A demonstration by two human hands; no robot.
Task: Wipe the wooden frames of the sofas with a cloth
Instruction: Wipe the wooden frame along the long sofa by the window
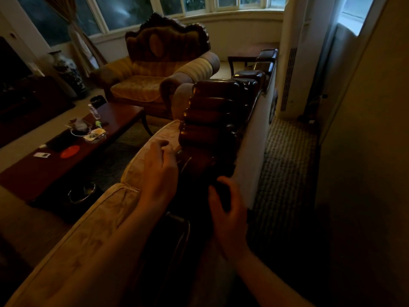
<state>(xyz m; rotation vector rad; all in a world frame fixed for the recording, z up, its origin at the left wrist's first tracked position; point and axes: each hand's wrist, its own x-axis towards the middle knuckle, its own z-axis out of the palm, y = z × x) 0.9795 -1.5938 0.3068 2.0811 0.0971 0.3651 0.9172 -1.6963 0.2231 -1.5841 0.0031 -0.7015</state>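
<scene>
Right hand is apparently clenching a dark cloth against the wooden frame, which is running lengthwise ahead; left hand is resting relaxed beside it.

dim room | daylight from windows | deep foreground shadows | edges bowed

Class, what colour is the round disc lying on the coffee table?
Red-orange disc, head view.

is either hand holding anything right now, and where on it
The right hand curls around something dark, maybe the cloth, bunched against the sofa's wooden frame; too dim to be sure. The left hand holds nothing I can make out.
</scene>
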